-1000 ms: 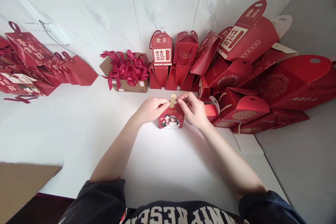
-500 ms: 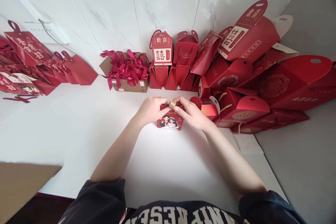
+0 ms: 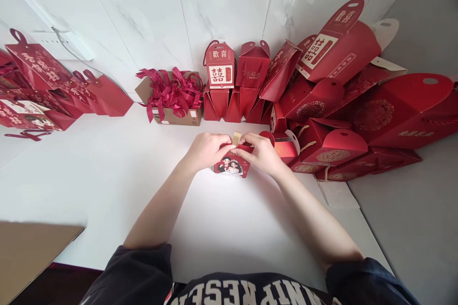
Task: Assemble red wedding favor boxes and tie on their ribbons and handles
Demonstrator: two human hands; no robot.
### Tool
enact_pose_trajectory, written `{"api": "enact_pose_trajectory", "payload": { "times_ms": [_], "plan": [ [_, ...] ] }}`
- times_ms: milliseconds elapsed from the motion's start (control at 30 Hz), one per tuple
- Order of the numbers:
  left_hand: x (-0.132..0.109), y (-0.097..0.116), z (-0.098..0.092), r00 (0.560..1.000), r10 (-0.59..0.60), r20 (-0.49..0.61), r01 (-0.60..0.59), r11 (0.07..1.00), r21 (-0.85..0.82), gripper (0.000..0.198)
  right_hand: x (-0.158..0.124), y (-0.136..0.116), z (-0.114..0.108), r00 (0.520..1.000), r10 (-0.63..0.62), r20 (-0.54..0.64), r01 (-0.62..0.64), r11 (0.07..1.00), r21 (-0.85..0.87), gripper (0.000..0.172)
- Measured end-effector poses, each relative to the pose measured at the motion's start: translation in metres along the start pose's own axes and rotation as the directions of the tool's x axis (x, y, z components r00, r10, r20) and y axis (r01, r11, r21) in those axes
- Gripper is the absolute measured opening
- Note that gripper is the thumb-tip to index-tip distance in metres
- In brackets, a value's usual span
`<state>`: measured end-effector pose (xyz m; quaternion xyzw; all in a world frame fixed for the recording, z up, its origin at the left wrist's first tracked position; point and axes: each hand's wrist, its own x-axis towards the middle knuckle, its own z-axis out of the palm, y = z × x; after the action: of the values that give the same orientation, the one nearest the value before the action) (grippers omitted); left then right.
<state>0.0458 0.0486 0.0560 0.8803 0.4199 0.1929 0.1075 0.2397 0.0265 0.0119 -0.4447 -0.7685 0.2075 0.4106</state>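
A small red gift box [image 3: 232, 166] with a cartoon bride and groom on its front stands on the white table between my hands. A gold ribbon loop [image 3: 236, 138] sticks up from the middle of its top. My left hand [image 3: 208, 150] pinches the box's top edge just left of the loop, thumb in front and fingers curled behind. From the other side, my right hand [image 3: 263, 154] grips the same top edge, its thumb lying across the front below the loop. Fingers hide part of the box's top.
Behind my left hand, a cardboard box [image 3: 179, 117] overflows with magenta ribbons [image 3: 171, 93]. Red gift boxes [image 3: 221, 66] line the wall, and a large pile [image 3: 332, 145] crowds the right. More red boxes [image 3: 39, 66] lean at left. A cardboard panel [image 3: 36, 252] occupies the near left corner.
The gold loop now stands taller and more upright. My right thumb and fingers have moved off the loop and down slightly to the box's top edge; my left hand has barely moved.
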Motion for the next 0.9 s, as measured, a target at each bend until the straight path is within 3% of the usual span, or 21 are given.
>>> {"api": "enact_pose_trajectory", "payload": {
  "times_ms": [200, 400, 567, 667, 800, 900],
  "plan": [
    [0.0, -0.002, -0.002, 0.999, 0.021, 0.033, -0.02, 1.0, -0.011, 0.029, -0.001, 0.001, 0.008, 0.998, 0.005, -0.063, -0.008, 0.999, -0.034, 0.025],
    [0.001, -0.009, -0.002, 0.999, 0.027, 0.031, -0.026, 0.999, -0.024, 0.032, -0.001, -0.002, 0.011, 0.999, -0.015, -0.037, 0.014, 1.0, -0.017, 0.013],
    [0.0, -0.009, -0.005, 0.998, -0.038, 0.05, 0.046, 0.985, -0.169, 0.026, 0.0, 0.002, 0.003, 1.0, 0.017, 0.006, -0.017, 1.0, 0.023, 0.012],
    [-0.001, -0.005, -0.008, 0.993, -0.06, 0.101, 0.092, 0.933, -0.349, 0.022, 0.0, 0.002, -0.004, 0.999, 0.014, 0.035, -0.016, 0.998, 0.06, 0.012],
    [0.001, -0.002, -0.006, 0.98, -0.031, 0.198, 0.15, 0.768, -0.623, 0.028, 0.0, -0.004, -0.007, 0.999, -0.013, -0.034, 0.016, 0.996, 0.092, 0.008],
    [0.003, -0.003, -0.001, 0.975, -0.068, 0.212, 0.196, 0.715, -0.671, 0.029, 0.0, -0.009, -0.005, 0.995, -0.007, -0.101, 0.018, 0.994, 0.108, 0.005]
  ]
}}
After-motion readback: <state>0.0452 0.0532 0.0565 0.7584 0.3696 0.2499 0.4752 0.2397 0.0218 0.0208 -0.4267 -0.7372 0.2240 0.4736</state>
